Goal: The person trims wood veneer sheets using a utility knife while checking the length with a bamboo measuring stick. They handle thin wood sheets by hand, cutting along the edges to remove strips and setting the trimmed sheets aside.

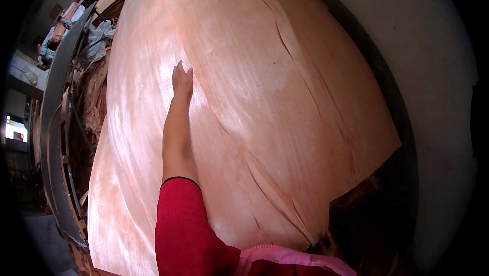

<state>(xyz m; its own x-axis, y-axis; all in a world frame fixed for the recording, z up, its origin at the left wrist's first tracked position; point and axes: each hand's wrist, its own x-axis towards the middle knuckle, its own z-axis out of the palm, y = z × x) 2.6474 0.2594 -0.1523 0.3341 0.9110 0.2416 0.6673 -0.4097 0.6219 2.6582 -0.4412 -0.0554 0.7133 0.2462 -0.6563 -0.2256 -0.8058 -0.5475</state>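
My left hand [182, 80] reaches out onto a large sheet of pale pinkish wood veneer [244, 77], its fingers apart and resting on the surface just left of a long crease. The sheet fills most of the view and has splits toward its right side and near the bottom, with a ragged notch at its lower right. My left arm is in a short red sleeve. My right hand is not in view.
A curved dark metal rail [56, 123] runs along the left, with torn brown veneer scraps [94, 100] and pale plastic bundles [99, 36] beside it. A dark strip borders the sheet on the right, beside a pale grey surface [433, 123].
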